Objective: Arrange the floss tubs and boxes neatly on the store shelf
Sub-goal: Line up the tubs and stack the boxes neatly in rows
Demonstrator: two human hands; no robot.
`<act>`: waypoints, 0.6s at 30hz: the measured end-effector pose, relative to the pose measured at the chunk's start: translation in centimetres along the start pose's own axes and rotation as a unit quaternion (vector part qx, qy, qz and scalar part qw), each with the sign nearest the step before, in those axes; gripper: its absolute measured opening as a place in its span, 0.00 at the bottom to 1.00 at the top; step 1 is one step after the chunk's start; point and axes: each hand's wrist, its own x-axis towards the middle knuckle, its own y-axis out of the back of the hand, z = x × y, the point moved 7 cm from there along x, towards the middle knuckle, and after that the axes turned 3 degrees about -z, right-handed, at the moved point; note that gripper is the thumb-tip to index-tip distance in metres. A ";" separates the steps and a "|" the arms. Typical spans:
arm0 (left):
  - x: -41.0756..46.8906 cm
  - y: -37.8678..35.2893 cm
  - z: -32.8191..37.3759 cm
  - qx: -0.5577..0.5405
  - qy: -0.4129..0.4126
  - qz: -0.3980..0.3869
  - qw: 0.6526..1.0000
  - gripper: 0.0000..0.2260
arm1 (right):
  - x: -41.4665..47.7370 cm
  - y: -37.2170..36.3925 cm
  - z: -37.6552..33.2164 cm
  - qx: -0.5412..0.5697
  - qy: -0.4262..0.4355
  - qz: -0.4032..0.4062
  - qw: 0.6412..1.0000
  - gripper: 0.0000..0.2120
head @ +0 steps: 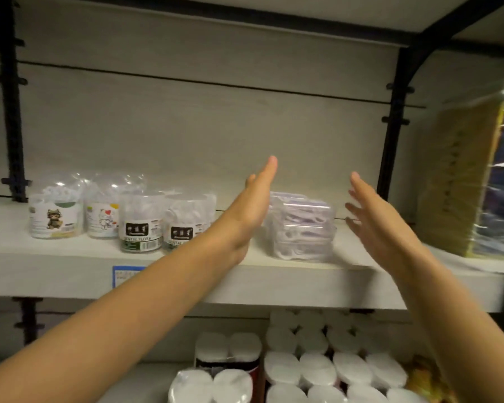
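Note:
A stack of clear floss boxes [301,226] stands on the white shelf [274,283], right of centre. My left hand [252,207] is flat with straight fingers just left of the stack, close to its side. My right hand [376,222] is open with spread fingers to the right of the stack, a small gap from it. Neither hand holds anything. Further left stand several round floss tubs: two with dark "Dental Floss" labels [141,226] [184,226] in front, and two with cartoon labels [54,218] [102,218] behind them.
A tall plastic-wrapped yellow and blue pack [472,181] stands at the shelf's right end. Black uprights [393,126] frame the back wall. Wrapped paper rolls [317,370] fill the shelf below. A blue price tag [125,274] sits on the shelf edge.

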 end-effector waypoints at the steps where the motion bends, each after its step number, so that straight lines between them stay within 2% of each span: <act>1: 0.9 -0.7 -0.4 -0.040 0.032 0.018 0.999 0.28 | 0.9 0.0 1.3 0.046 -0.051 -0.025 0.997 0.34; 4: 3.3 -1.3 -2.9 -0.118 0.124 0.076 0.982 0.31 | 3.1 -1.3 4.4 0.114 -0.154 -0.110 0.975 0.40; 7: 4.8 -1.8 -5.8 -0.164 0.177 0.059 0.969 0.40 | 3.3 -3.7 5.8 0.166 -0.223 -0.194 0.941 0.44; 13: 6.1 -4.0 -7.0 -0.168 0.175 0.050 0.969 0.38 | 2.5 -3.1 4.9 0.169 -0.191 -0.223 0.941 0.34; 18: 7.6 -8.8 -7.5 -0.157 0.200 0.019 0.967 0.39 | 2.8 1.8 5.0 0.159 -0.189 -0.194 0.950 0.31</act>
